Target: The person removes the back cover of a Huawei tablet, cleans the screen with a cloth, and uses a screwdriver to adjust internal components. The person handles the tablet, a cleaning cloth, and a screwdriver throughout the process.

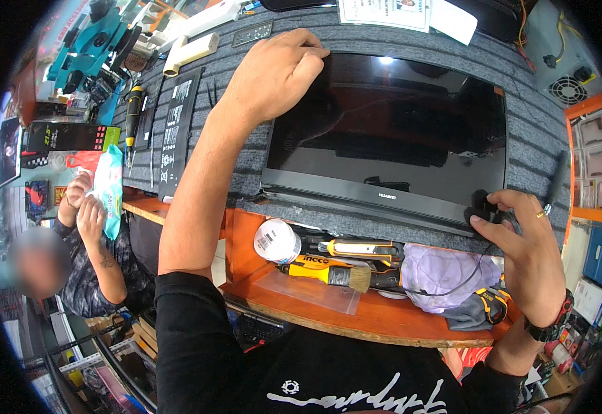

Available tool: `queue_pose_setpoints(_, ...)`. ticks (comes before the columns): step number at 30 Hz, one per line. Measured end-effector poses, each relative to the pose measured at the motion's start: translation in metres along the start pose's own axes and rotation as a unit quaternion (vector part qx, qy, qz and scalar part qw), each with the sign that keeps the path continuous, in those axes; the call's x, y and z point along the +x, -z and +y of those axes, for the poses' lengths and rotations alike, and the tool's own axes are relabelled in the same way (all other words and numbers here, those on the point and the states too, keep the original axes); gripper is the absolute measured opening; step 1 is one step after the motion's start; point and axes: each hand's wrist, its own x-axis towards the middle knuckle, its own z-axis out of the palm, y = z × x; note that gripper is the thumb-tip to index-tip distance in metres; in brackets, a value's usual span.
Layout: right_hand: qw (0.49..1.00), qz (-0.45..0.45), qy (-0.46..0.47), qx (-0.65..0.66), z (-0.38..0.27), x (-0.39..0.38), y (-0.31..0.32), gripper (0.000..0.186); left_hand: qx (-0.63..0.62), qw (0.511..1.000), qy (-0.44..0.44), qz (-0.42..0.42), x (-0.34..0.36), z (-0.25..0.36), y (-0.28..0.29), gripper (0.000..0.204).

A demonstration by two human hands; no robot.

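Note:
A dark laptop screen (391, 114) with a grey lower strip lies face up on the ribbed grey mat. At its upper left corner my left hand (280, 72) is closed, with curled fingers pinching the edge. My right hand (525, 238) is bent in a pinch at the lower right corner. Small round black pieces (479, 200) show at its thumb and index fingertips; what they are I cannot make out. A thin black cable (456, 284) runs down from near that hand.
Below the screen, an orange shelf (294, 314) holds a white round tub (277, 241), a yellow-handled brush (328, 272), a utility knife (363, 250) and a lilac cloth (446, 269). Left lie a flat black battery (179, 131) and a screwdriver (133, 114). Another person's hands (88, 207) hold a wipes packet (113, 193).

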Motion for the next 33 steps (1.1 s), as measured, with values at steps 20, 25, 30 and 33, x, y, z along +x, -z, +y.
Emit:
queue_pose_setpoints(20, 0.999, 0.02, 0.037, 0.001, 0.01, -0.005, -0.001, 0.029, -0.056, 0.992, -0.098, -0.052, 0.045, 0.028, -0.015, 0.052)
queue_pose_setpoints(25, 1.0, 0.005, 0.025, -0.002, 0.009, -0.006, 0.0, 0.027, -0.07, 0.987, -0.112, -0.087, 0.06, 0.041, -0.018, 0.053)
queue_pose_setpoints(30, 1.0, 0.003, 0.023, 0.012, 0.013, -0.01, -0.001, 0.028, -0.065, 0.984, -0.13, -0.103, 0.074, 0.051, -0.023, 0.053)
queue_pose_setpoints(33, 1.0, -0.007, 0.024, 0.015, 0.014, -0.011, 0.0, 0.029, -0.058, 0.982, -0.134, -0.122, 0.082, 0.059, -0.025, 0.053)
